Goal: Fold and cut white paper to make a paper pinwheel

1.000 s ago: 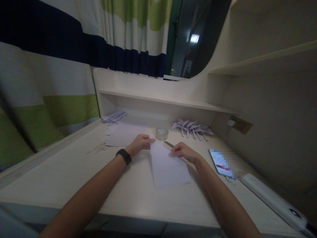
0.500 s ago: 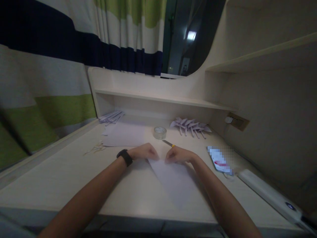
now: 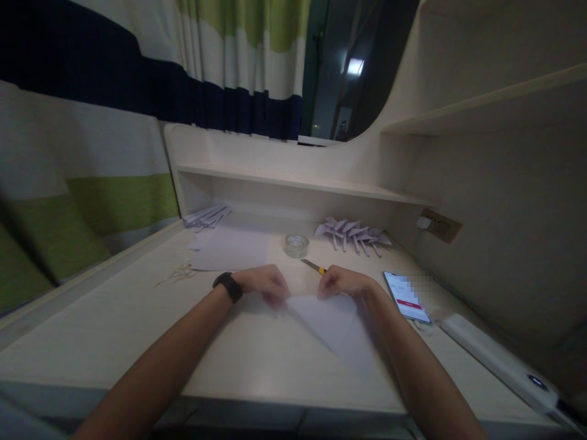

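Note:
A folded sheet of white paper (image 3: 337, 324) lies on the desk in front of me, its point slanting toward the near right. My right hand (image 3: 342, 282) is closed on the paper's far edge, fingers pinched together. At the sheet's left corner is my left hand (image 3: 268, 284), fingers curled and closed on it, slightly blurred; a black watch (image 3: 228, 286) is on that wrist. Just beyond my right hand lies a cutter knife (image 3: 313, 266) with a yellow part, its handle partly hidden. A roll of clear tape (image 3: 296, 245) sits farther back.
Several paper pinwheels (image 3: 353, 233) lie at the back right. Flat paper sheets (image 3: 233, 247), rolled paper sticks (image 3: 207, 216) and thin string-like pieces (image 3: 178, 274) are on the left. A phone (image 3: 406, 297) and a long white device (image 3: 499, 357) line the right side.
The paper has turned and shifted right, its near point swinging right. My right hand has moved right along the far edge; my left hand has moved slightly left and nearer, so the hands are farther apart.

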Demonstrator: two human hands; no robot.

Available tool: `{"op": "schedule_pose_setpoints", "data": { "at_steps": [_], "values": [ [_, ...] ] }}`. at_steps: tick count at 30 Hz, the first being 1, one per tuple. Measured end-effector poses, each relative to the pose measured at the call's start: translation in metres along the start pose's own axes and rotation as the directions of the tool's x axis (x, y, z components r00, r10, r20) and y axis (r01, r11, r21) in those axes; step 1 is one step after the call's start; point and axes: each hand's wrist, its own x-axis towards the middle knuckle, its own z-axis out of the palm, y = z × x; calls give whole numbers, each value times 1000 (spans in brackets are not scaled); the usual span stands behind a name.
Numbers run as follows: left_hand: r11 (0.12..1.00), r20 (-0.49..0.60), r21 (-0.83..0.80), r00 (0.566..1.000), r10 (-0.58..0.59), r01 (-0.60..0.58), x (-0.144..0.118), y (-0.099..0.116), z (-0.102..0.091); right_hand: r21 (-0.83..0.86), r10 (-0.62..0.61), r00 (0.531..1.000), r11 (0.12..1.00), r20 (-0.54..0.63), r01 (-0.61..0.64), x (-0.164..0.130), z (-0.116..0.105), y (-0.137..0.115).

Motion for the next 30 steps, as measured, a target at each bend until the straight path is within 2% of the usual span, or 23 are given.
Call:
{"op": "schedule_pose_setpoints", "data": {
  "at_steps": [3, 6, 7, 9, 11, 13, 17, 24, 30],
  "values": [
    [1000, 15, 10, 1000, -25, 25, -4, -7, -11, 31, 25, 1000, 999, -16, -25, -2, -3, 3],
    [1000, -117, 19, 993, 5, -2, -3, -10, -15, 33, 31, 998, 999, -56, -29, 1, 0, 4],
    [999, -183, 32, 982, 49, -44, -1, -8, -13, 38, 30, 997, 999, -67, -27, 3, 3, 4],
    [992, -231, 62, 965, 120, -109, 5, -1, -5, 58, 22, 997, 998, -80, -17, 7, 8, 4],
    [977, -146, 155, 975, 166, -144, 11, 7, 5, 63, 10, 997, 998, -80, -5, 11, 14, 3],
    [956, -122, 228, 969, 215, -183, 18, 12, 16, 40, -7, 997, 999, -72, 10, 13, 18, 2],
    [940, -121, 242, 954, 275, -240, 27, 6, 26, -8, -38, 998, 999, -44, 38, 15, 23, -2],
    [949, -108, 232, 964, 244, -215, 23, 4, 17, 25, 7, 998, 1000, -56, -5, 13, 23, -7],
    [985, -160, 135, 978, 132, -111, 6, -6, -9, 46, 54, 996, 998, -69, -51, 1, 5, -5]
  ]
}}
